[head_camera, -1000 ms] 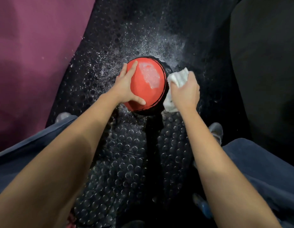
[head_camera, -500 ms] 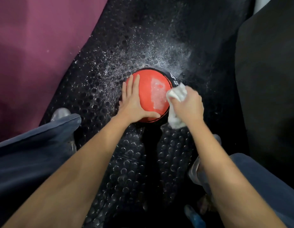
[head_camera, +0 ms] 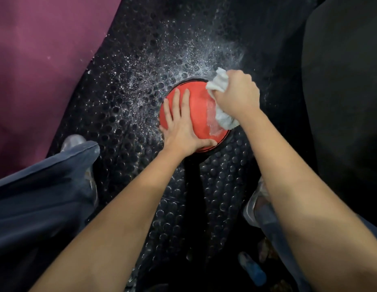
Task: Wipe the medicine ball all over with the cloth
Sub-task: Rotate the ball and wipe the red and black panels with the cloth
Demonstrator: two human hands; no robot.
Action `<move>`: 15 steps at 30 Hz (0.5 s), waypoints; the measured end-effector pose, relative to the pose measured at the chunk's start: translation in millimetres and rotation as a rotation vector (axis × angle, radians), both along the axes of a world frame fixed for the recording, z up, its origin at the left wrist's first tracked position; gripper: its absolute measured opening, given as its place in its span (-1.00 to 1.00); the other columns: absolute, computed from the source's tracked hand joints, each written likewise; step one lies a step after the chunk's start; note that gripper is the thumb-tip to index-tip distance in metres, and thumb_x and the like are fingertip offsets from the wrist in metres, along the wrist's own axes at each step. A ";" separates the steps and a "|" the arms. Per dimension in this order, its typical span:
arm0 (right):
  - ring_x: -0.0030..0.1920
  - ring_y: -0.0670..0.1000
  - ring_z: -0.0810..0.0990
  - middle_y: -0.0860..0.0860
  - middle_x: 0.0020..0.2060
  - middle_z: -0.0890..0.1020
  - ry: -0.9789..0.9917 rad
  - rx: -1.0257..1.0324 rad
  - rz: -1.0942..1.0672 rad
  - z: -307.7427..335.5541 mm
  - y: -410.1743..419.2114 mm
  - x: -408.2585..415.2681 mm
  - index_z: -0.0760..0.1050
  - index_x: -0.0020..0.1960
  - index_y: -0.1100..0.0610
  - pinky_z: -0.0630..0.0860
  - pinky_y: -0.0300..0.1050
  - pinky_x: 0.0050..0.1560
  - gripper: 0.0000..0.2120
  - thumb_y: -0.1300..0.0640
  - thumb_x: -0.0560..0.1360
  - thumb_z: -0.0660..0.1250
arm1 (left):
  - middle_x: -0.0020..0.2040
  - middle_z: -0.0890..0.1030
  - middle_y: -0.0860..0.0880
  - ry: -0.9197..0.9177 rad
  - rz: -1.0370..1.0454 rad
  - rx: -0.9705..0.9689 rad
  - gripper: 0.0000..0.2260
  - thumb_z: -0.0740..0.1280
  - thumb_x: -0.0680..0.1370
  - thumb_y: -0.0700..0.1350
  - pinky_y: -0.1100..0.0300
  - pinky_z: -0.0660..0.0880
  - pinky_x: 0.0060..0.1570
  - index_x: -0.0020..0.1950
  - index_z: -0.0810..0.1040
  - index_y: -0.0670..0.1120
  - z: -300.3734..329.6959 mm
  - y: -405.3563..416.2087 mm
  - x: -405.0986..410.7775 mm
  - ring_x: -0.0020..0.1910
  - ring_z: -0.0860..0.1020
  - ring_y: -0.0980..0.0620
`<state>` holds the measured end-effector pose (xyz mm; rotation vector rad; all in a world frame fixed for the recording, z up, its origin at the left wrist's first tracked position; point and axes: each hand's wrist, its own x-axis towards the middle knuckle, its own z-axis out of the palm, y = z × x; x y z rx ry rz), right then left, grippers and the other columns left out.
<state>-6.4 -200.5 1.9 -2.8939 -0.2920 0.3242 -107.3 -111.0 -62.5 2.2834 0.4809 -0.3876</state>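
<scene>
Medicine ball (head_camera: 196, 110): red, at frame centre on wet studded floor mat (head_camera: 124, 102). Left hand (head_camera: 181, 127) lay flat, fingers straight, steadying it. Right hand (head_camera: 238, 98) clenched white cloth (head_camera: 219, 85) against the ball's right side. Risk: slick surface might let the ball roll from under the flat palm

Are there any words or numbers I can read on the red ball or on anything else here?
None can be read.
Medicine ball: only plain red surface and a wet streak show; no lettering is visible, and the right hand and cloth cover its right side.
Cloth: plain white, no label.
Black studded mat: white specks only, no writing.
</scene>
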 end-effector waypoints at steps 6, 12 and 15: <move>0.09 0.18 0.58 0.10 0.06 0.61 0.003 -0.042 0.139 -1.0 32.2 -18.6 0.49 0.13 0.13 0.41 -0.08 -0.08 -0.78 0.16 0.48 0.27 | 0.56 -0.32 0.01 0.051 -0.051 0.039 0.27 0.55 0.23 0.26 -0.41 0.02 0.41 0.57 -0.30 -0.08 1.8 2.7 -0.1 0.52 -0.37 -0.09; 0.10 0.21 0.57 0.13 0.08 0.59 -0.015 -0.053 0.073 1.2 31.9 -13.7 0.49 0.13 0.15 0.46 -0.03 0.00 -0.76 0.11 0.49 0.28 | 0.56 -0.32 0.02 0.066 -0.060 0.041 0.24 0.55 0.27 0.22 -0.43 -0.03 0.40 0.56 -0.32 -0.04 5.5 2.5 6.8 0.52 -0.36 -0.10; 0.11 0.19 0.57 0.12 0.08 0.60 0.005 -0.024 0.075 1.8 30.3 -16.4 0.48 0.15 0.13 0.45 -0.05 -0.01 -0.73 0.07 0.49 0.30 | 0.57 -0.31 0.02 0.055 -0.042 0.008 0.22 0.54 0.28 0.22 -0.44 -0.01 0.39 0.57 -0.29 -0.06 2.6 3.2 8.5 0.52 -0.36 -0.10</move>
